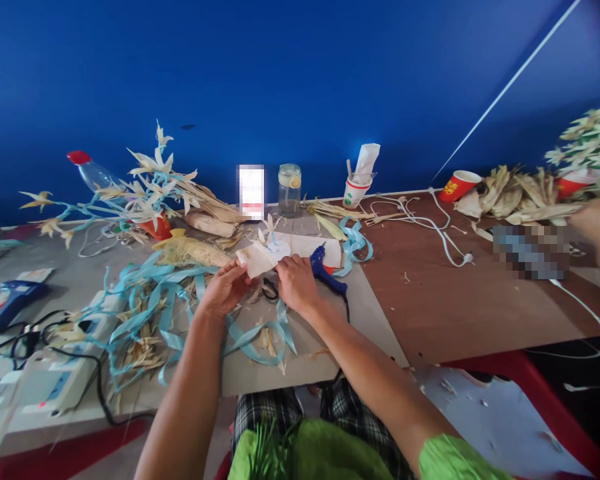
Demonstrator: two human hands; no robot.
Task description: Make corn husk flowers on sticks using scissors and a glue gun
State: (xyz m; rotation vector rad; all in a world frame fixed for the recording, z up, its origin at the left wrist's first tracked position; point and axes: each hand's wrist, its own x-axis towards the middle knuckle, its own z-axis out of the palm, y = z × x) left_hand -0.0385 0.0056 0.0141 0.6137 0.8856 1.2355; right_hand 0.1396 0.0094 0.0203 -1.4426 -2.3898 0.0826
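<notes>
In front of me, my left hand [227,288] pinches the left end of a pale, flat piece of corn husk [257,259]. My right hand [299,283] is closed at the right edge of that same piece, its fingertips partly hidden. Just beyond the piece shows a small husk flower [270,233]; whether a hand holds its stem I cannot tell. A blue glue gun [325,270] lies right of my right hand, on a white sheet [333,250]. Below my hands are black scissors handles [270,289], partly covered, and a loop of light blue ribbon [257,353].
Tangled ribbon [167,287] and husk scraps lie left, near a power strip [75,360] and a second glue gun [17,300]. Husk-flower branches [153,177], a glass jar [290,190] and a paper cup [356,192] stand behind. Another person's hand [597,220] is far right.
</notes>
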